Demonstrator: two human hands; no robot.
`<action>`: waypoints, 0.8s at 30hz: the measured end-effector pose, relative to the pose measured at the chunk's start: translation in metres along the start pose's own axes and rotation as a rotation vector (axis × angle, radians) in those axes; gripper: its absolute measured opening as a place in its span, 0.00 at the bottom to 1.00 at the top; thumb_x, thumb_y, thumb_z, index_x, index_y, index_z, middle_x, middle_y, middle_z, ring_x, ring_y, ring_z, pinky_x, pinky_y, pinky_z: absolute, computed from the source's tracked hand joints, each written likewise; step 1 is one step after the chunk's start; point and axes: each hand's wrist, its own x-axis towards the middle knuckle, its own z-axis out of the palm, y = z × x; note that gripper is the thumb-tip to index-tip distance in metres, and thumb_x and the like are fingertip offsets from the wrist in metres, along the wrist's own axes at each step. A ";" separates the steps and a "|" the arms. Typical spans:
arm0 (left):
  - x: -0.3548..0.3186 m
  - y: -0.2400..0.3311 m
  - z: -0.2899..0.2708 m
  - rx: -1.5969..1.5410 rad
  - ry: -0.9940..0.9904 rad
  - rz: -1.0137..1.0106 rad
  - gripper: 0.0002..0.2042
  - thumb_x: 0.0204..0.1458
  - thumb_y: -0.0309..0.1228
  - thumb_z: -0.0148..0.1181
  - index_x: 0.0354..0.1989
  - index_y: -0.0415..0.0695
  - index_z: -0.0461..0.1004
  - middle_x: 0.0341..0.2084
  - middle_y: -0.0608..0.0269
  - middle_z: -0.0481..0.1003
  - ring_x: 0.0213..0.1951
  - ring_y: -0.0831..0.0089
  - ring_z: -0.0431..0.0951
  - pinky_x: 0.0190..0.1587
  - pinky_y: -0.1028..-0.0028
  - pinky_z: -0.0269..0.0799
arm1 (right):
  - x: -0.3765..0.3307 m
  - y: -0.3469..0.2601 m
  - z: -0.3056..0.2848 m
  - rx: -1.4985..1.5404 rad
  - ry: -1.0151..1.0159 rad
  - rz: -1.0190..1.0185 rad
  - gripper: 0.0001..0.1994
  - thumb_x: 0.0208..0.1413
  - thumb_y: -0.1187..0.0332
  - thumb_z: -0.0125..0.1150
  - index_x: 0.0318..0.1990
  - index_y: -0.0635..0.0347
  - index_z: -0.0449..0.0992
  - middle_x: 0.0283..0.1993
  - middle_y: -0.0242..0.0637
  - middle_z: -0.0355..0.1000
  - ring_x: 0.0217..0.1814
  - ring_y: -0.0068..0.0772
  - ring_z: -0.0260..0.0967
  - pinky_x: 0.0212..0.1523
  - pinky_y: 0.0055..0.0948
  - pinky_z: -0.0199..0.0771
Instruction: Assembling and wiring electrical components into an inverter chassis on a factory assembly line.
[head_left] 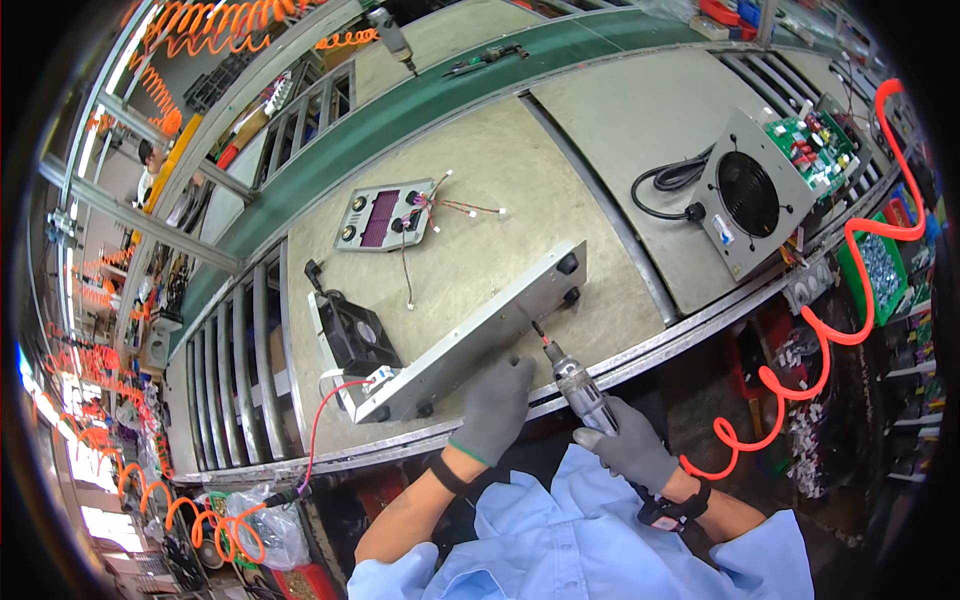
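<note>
Presently, screwdriving appears in hand. The right grip (630,445) is closed around the driver (580,385); the chassis (490,340) stands at the near edge of the surface (470,200). The left grip (497,405) is beside it, hold indeterminable. Next: steady chassis, align bit (538,328).

Right hand (630,445) grips power screwdriver (578,388); left hand (495,410) by metal panel (478,350).

left glove (497,405): grey, green hem | right glove (632,447): grey | driver (582,390): silver-grey | bracket (500,310): pale grey | fan (352,335): black | panel (383,220): grey, magenta-striped window | board (812,152): green | shirt (555,545): plain light blue | hose (838,336): orange-red
</note>
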 end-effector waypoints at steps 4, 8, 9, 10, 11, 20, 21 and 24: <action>-0.007 -0.009 0.010 -0.069 0.124 0.018 0.05 0.60 0.27 0.58 0.42 0.42 0.75 0.31 0.51 0.76 0.32 0.51 0.79 0.35 0.57 0.76 | -0.017 0.005 0.003 -0.042 -0.006 -0.002 0.26 0.56 0.56 0.74 0.54 0.64 0.74 0.33 0.39 0.76 0.27 0.25 0.74 0.29 0.32 0.75; -0.017 -0.010 -0.020 -0.923 0.009 -0.578 0.08 0.65 0.33 0.59 0.38 0.41 0.75 0.29 0.58 0.74 0.28 0.68 0.76 0.27 0.69 0.70 | -0.034 0.015 0.012 -0.187 0.030 -0.072 0.29 0.52 0.54 0.76 0.56 0.62 0.74 0.40 0.47 0.80 0.40 0.40 0.80 0.44 0.39 0.79; -0.019 -0.011 -0.026 -1.225 -0.088 -0.845 0.11 0.66 0.36 0.60 0.36 0.41 0.75 0.28 0.60 0.74 0.27 0.73 0.75 0.25 0.72 0.68 | -0.040 0.017 0.014 -0.199 0.024 -0.098 0.29 0.52 0.54 0.76 0.56 0.62 0.74 0.41 0.48 0.80 0.41 0.41 0.81 0.46 0.40 0.79; -0.022 -0.011 -0.028 -1.366 -0.086 -0.867 0.12 0.67 0.38 0.60 0.37 0.41 0.74 0.27 0.62 0.73 0.27 0.75 0.73 0.24 0.75 0.67 | -0.045 0.018 0.017 -0.229 0.017 -0.091 0.30 0.51 0.54 0.77 0.57 0.62 0.74 0.43 0.49 0.80 0.43 0.43 0.81 0.47 0.41 0.79; -0.027 -0.011 -0.028 -1.501 -0.033 -0.879 0.14 0.67 0.40 0.60 0.37 0.41 0.74 0.26 0.64 0.72 0.26 0.78 0.72 0.24 0.77 0.65 | -0.049 0.019 0.018 -0.214 -0.025 -0.093 0.29 0.52 0.54 0.77 0.57 0.61 0.75 0.44 0.47 0.81 0.45 0.41 0.81 0.48 0.39 0.79; -0.070 -0.028 -0.022 -1.569 -0.026 -0.685 0.13 0.69 0.40 0.58 0.39 0.43 0.72 0.29 0.65 0.74 0.25 0.80 0.69 0.27 0.79 0.64 | -0.049 0.027 0.037 -0.256 -0.178 -0.069 0.30 0.55 0.51 0.74 0.58 0.62 0.75 0.44 0.44 0.79 0.44 0.36 0.78 0.47 0.36 0.77; -0.074 -0.027 -0.021 -1.556 0.011 -0.710 0.15 0.68 0.42 0.60 0.39 0.42 0.72 0.28 0.65 0.74 0.23 0.79 0.68 0.27 0.79 0.63 | -0.049 0.028 0.038 -0.247 -0.199 -0.085 0.30 0.55 0.51 0.74 0.57 0.62 0.75 0.43 0.43 0.79 0.44 0.36 0.78 0.47 0.36 0.77; -0.084 -0.029 -0.018 -1.587 0.063 -0.739 0.16 0.67 0.42 0.62 0.38 0.41 0.72 0.27 0.64 0.73 0.22 0.78 0.67 0.26 0.78 0.62 | -0.045 0.027 0.038 -0.248 -0.273 -0.054 0.29 0.55 0.51 0.74 0.57 0.63 0.75 0.42 0.40 0.78 0.43 0.35 0.77 0.46 0.36 0.77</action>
